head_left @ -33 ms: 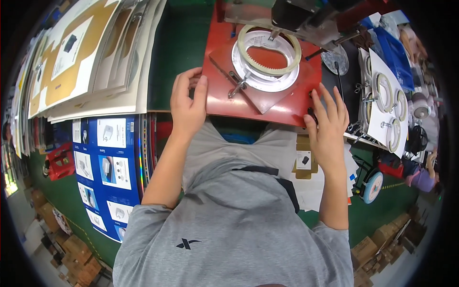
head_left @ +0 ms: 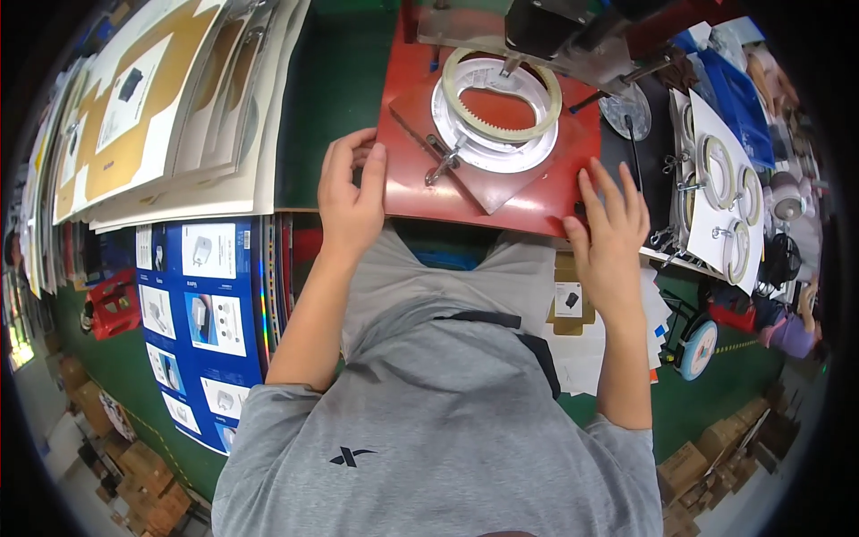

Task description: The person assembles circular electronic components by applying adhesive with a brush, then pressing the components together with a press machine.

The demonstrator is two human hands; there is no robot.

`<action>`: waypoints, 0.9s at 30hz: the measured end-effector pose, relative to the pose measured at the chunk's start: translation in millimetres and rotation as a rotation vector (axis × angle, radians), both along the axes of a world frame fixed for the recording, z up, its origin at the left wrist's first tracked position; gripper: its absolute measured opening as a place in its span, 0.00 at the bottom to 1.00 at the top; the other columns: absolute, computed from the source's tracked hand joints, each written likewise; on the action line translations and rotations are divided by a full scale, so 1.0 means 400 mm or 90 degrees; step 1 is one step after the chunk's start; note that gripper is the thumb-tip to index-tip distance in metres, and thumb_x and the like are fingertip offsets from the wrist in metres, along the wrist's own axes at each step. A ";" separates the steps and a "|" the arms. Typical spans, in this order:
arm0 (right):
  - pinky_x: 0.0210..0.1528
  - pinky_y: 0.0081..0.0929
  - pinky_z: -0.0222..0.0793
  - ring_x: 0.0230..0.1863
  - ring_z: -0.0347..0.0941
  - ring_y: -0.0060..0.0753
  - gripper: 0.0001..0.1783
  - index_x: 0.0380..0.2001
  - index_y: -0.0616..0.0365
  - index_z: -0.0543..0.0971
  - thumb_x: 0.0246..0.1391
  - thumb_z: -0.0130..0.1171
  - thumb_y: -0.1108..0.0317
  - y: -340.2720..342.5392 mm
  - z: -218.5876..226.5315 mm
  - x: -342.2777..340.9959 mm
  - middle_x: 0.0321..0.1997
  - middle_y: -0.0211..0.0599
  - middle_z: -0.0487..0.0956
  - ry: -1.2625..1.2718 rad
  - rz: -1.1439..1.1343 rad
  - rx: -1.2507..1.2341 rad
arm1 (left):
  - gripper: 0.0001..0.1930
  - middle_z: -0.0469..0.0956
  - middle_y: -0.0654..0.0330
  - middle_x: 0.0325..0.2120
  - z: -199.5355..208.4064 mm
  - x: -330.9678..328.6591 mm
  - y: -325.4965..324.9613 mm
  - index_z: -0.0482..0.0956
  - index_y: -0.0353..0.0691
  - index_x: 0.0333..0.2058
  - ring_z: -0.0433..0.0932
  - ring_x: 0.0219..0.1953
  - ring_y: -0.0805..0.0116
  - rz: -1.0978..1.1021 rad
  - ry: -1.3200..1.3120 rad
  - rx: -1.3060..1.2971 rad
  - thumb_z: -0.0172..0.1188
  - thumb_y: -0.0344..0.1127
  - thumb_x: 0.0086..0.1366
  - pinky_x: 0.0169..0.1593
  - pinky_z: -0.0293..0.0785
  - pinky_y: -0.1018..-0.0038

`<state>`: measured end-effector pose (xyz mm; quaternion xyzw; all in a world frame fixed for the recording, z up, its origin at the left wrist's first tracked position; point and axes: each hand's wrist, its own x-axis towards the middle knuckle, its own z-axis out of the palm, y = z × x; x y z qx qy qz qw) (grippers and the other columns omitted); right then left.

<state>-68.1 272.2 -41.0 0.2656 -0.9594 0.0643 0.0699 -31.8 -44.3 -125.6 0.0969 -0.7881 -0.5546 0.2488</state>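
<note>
My left hand (head_left: 349, 192) rests at the left edge of a red board (head_left: 403, 183). Its fingers curve, with the thumb apart from them and nothing visible between. At the board's right edge, my right hand (head_left: 615, 237) is open, fingers spread, with the fingertips at or over the edge. A smaller red diamond-shaped plate (head_left: 488, 192) lies on the board. On it sits a white ring (head_left: 501, 159), with a cream inner-toothed ring (head_left: 550, 89) above, tilted. A metal wing-nut clamp (head_left: 445, 167) stands at the ring's near left.
Dark machine parts (head_left: 546, 31) overhang the board's far side. Stacked printed card sheets (head_left: 116, 116) stand at left, above blue printed sheets (head_left: 199, 322). To the right are a round glass-like disc (head_left: 624, 112), a white board with rings (head_left: 729, 224) and a blue crate (head_left: 734, 98).
My right hand has shifted very slightly left along the board's right edge. The left hand, the board and the rings look practically the same.
</note>
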 end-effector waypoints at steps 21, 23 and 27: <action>0.60 0.39 0.71 0.58 0.75 0.49 0.14 0.50 0.60 0.82 0.61 0.62 0.72 -0.093 0.054 -0.084 0.56 0.42 0.80 0.027 0.084 -0.340 | 0.10 0.79 0.56 0.42 0.159 -0.010 0.010 0.82 0.34 0.46 0.82 0.42 0.66 -0.048 0.056 -0.116 0.66 0.29 0.68 0.45 0.79 0.72; 0.62 0.40 0.69 0.59 0.74 0.47 0.14 0.50 0.58 0.82 0.60 0.63 0.73 -0.116 0.051 -0.106 0.56 0.40 0.80 0.036 0.128 -0.375 | 0.08 0.79 0.53 0.42 0.208 -0.028 0.038 0.85 0.37 0.40 0.80 0.41 0.56 -0.115 0.126 -0.254 0.69 0.27 0.61 0.46 0.77 0.67; 0.64 0.42 0.65 0.62 0.73 0.45 0.14 0.47 0.55 0.83 0.57 0.64 0.73 -0.150 0.028 -0.152 0.53 0.37 0.81 0.101 0.208 -0.332 | 0.09 0.76 0.56 0.40 0.241 -0.070 0.086 0.85 0.40 0.39 0.75 0.44 0.55 -0.197 0.175 -0.444 0.70 0.29 0.59 0.48 0.73 0.65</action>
